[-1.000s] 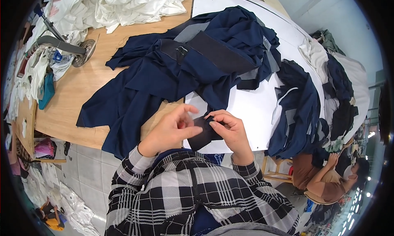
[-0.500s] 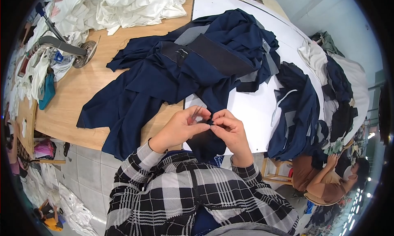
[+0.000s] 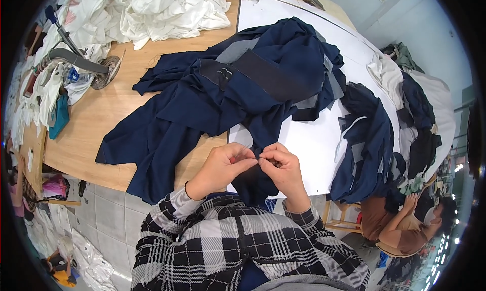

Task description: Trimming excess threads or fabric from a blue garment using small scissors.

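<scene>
A navy cloth garment [image 3: 172, 116] lies heaped across the table, with dark grey and lighter grey panels on its upper part. One end of it hangs over the near edge, in front of my body. My left hand [image 3: 221, 165] and my right hand [image 3: 285, 170] meet over that end, each closed in a pinch on the navy cloth. Their fingertips almost touch, and they hide most of the gripped spot. A thin shiny metal piece [image 3: 246, 148] shows in my left hand; its kind is unclear.
White cloth [image 3: 172, 12] is piled at the far left. A lamp-like stand with a round base [image 3: 105, 73] is at the left. More navy garments [image 3: 362, 139] hang over the table's right edge. A seated person [image 3: 405, 225] is at the lower right.
The table and garments sit slightly lower in the picture. My fingertips have shifted a little, with the left fingers curled in more; the metal piece shows less than before.
</scene>
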Demonstrator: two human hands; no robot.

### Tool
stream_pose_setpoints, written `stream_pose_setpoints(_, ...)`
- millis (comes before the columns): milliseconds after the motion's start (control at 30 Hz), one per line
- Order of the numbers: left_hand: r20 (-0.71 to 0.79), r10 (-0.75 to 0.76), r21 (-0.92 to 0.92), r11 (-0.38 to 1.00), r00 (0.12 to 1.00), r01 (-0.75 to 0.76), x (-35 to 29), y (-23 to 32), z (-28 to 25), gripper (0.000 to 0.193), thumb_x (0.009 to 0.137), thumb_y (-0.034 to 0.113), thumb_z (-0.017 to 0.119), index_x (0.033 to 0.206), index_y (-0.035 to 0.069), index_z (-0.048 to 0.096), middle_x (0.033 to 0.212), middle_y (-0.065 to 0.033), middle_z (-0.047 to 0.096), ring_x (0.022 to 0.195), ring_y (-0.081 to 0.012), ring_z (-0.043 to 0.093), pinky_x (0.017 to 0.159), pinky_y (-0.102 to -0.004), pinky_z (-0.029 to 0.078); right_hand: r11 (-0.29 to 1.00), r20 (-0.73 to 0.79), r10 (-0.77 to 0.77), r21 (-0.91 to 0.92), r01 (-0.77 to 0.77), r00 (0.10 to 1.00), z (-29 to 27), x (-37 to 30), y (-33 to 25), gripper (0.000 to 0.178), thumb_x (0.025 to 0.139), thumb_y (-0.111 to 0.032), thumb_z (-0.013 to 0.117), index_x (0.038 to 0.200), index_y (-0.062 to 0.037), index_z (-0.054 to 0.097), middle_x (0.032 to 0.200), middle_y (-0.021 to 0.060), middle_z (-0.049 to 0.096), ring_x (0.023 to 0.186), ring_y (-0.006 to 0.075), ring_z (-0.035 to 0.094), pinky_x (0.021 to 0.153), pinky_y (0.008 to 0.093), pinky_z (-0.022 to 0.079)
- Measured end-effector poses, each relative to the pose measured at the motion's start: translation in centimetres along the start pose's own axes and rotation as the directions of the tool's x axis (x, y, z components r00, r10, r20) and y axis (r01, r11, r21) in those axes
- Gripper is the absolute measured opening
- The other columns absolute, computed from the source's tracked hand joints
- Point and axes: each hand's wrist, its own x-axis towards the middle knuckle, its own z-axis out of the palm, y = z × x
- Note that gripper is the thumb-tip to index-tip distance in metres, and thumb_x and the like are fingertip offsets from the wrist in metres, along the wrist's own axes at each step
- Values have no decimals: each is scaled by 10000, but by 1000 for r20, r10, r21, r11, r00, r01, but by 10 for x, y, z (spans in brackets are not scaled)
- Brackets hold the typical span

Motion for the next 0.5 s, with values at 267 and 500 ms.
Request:
stream_pose_setpoints(267,241,-396,-503,730,886,463,5,-13,-8,108,855,172,630,898,83,585,685,67,489,473,-2,350,399,-154,262,982,13,53,181,-55,999,3,2,6,43,775,5,641,805,37,639,859,16,553,665,35,468,573,164,353)
stream_pose_setpoints(500,261,-409,-529,697,874,484,10,-13,-15,93,842,156,636,860,77,589,600,70,452,457,-8,354,395,-156,241,975,204,79,186,-118,976,-3,5,-2,37,790,3,627,797,35,642,1043,55,575,700,41,488,610,172,385)
